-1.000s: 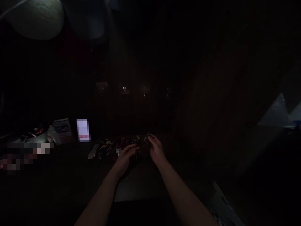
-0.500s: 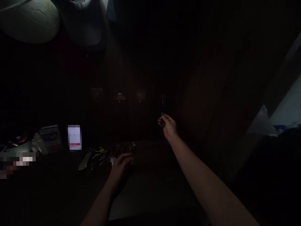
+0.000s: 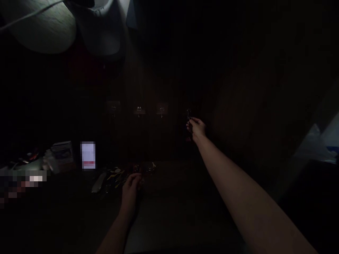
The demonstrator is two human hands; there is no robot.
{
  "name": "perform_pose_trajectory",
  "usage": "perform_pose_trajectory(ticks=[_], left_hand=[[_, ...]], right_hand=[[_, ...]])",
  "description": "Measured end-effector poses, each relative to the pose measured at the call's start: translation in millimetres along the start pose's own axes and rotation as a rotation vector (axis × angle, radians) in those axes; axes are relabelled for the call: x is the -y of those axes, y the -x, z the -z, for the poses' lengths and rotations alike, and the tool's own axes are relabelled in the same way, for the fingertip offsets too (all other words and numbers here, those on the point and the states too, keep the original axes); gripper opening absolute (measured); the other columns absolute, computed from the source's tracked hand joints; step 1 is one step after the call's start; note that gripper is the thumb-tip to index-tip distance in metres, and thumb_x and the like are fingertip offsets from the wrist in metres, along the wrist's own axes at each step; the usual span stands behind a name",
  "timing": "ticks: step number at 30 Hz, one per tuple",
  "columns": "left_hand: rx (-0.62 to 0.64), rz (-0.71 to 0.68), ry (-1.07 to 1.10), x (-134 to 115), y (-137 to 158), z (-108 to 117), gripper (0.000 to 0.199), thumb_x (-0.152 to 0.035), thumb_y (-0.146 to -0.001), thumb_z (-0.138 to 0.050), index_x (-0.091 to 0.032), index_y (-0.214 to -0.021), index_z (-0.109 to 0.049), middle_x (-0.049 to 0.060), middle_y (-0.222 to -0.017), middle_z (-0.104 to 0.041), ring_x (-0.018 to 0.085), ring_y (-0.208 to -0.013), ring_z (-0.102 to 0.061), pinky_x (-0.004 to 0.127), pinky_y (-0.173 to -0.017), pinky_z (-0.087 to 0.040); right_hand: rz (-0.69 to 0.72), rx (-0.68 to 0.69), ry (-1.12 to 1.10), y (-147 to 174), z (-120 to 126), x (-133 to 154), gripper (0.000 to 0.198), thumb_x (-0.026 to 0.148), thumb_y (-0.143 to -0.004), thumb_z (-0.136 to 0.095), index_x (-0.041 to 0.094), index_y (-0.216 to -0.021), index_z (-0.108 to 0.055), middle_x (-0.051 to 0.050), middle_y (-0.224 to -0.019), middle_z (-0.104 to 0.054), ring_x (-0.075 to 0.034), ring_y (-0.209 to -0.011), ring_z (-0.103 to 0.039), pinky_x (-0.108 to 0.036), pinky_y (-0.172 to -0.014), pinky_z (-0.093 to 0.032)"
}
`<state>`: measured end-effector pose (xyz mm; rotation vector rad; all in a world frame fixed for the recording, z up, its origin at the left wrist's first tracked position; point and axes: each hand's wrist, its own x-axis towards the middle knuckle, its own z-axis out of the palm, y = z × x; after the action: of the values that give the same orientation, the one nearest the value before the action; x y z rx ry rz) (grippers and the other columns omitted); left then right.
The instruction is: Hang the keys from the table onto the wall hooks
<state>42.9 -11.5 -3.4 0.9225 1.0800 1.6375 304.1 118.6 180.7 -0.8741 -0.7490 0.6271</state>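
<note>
My right hand (image 3: 196, 127) reaches up to the rightmost wall hook (image 3: 188, 112), fingers pinched on what looks like a keyring. A dark, faintly pink piece (image 3: 188, 139) hangs below these fingers; its details are lost in the gloom. Lower down, my left hand (image 3: 130, 188) rests at the right part of a pile of small keys and trinkets (image 3: 115, 173). Its fingers are curled together, and a small reddish thing shows beside the tips, though I cannot make out what they hold. A silvery long object (image 3: 99, 182) lies at the pile's left.
Three more hooks run leftward along the dark wall: one (image 3: 162, 110), another (image 3: 139, 110) and a third (image 3: 113, 108). A lit, blurred screen (image 3: 88, 155) stands by a box (image 3: 63, 155). Caps (image 3: 99, 35) hang overhead. A clear plastic bag (image 3: 309, 143) is at right.
My right hand has risen to the hook, its fingers now at the hook's lower end. My left hand has closed its fingers at the pile. The view has shifted slightly.
</note>
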Motion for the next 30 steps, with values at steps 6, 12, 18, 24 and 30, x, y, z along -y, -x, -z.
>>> perform_pose_trajectory(ticks=[6,12,18,24,30], left_hand=[[-0.130,-0.061,0.016,-7.3,0.3,1.2,0.028,-0.045,-0.065,-0.061,-0.018,-0.073,-0.061,-0.004,-0.054,-0.050,0.009,-0.051,-0.045,0.020,-0.051,-0.035],[-0.123,-0.062,0.021,-10.0,1.5,0.5,0.023,-0.042,-0.069,-0.057,-0.019,-0.072,-0.059,-0.005,-0.052,-0.047,0.009,-0.050,-0.043,0.020,-0.049,-0.034],[-0.166,-0.094,-0.024,-9.3,0.7,3.2,0.023,-0.040,-0.070,-0.054,-0.018,-0.072,-0.059,-0.005,-0.056,-0.048,0.008,-0.048,-0.039,0.020,-0.047,-0.032],[-0.174,-0.109,-0.051,-9.9,0.3,4.7,0.022,-0.040,-0.069,-0.053,-0.019,-0.070,-0.058,-0.005,-0.056,-0.048,0.009,-0.049,-0.042,0.021,-0.049,-0.033],[-0.178,-0.137,-0.015,-5.3,-2.5,4.8,0.021,-0.039,-0.069,-0.052,-0.018,-0.070,-0.059,-0.005,-0.055,-0.048,0.009,-0.050,-0.042,0.021,-0.050,-0.032]], right_hand=[[-0.010,0.018,0.038,1.4,8.3,-14.8,0.015,0.015,-0.072,-0.060,0.021,-0.085,-0.054,0.006,-0.058,-0.060,-0.007,-0.050,-0.057,-0.013,-0.042,-0.042],[-0.077,0.018,0.050,11.3,17.8,-32.5,0.025,0.017,-0.067,-0.064,0.020,-0.089,-0.051,0.005,-0.060,-0.062,-0.008,-0.050,-0.057,-0.015,-0.041,-0.040],[-0.084,0.055,0.052,29.3,31.2,-50.9,0.033,0.019,-0.061,-0.067,0.022,-0.092,-0.056,0.005,-0.065,-0.065,-0.009,-0.060,-0.061,-0.016,-0.048,-0.040],[-0.151,0.026,0.082,56.9,46.9,-72.9,0.027,0.020,-0.059,-0.067,0.023,-0.085,-0.060,0.005,-0.070,-0.066,-0.009,-0.065,-0.062,-0.018,-0.055,-0.042],[-0.239,0.033,0.064,94.8,64.3,-105.1,0.023,0.017,-0.057,-0.066,0.023,-0.078,-0.061,0.005,-0.064,-0.065,-0.011,-0.059,-0.060,-0.020,-0.052,-0.043]])
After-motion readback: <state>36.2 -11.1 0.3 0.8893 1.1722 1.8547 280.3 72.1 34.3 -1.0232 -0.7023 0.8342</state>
